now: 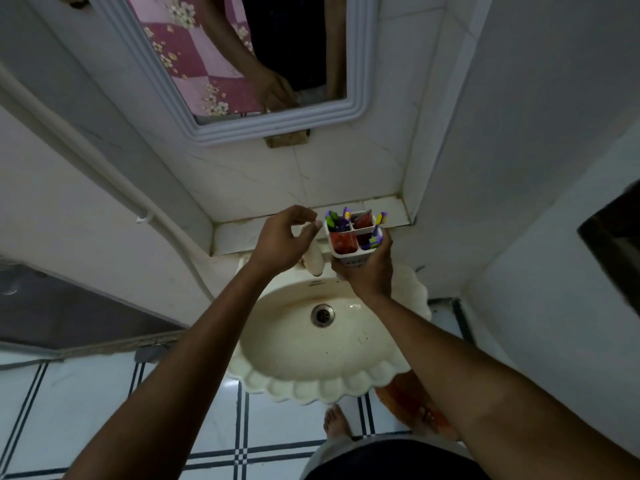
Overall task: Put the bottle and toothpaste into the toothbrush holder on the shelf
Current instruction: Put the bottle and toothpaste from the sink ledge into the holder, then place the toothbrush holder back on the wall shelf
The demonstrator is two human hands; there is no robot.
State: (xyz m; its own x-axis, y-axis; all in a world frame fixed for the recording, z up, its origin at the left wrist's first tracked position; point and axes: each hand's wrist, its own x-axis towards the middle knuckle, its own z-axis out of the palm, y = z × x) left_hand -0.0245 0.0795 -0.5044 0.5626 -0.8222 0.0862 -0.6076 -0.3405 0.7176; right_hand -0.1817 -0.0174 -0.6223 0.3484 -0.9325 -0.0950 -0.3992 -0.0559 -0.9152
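A white toothbrush holder (349, 256) with four compartments is held up in my right hand (367, 271), just in front of the tiled shelf (381, 206). Red toothpaste tubes (343, 242) sit in two compartments and several purple and green toothbrushes (337, 220) stick out of the others. My left hand (282, 242) hovers just left of the holder with curled fingers apart and nothing in it. I cannot make out a bottle.
A cream scalloped sink (322, 348) with a drain (322, 315) lies below my hands, its tap (313, 259) partly hidden behind my left hand. A white-framed mirror (242, 64) hangs above the shelf. White tiled walls close in on both sides.
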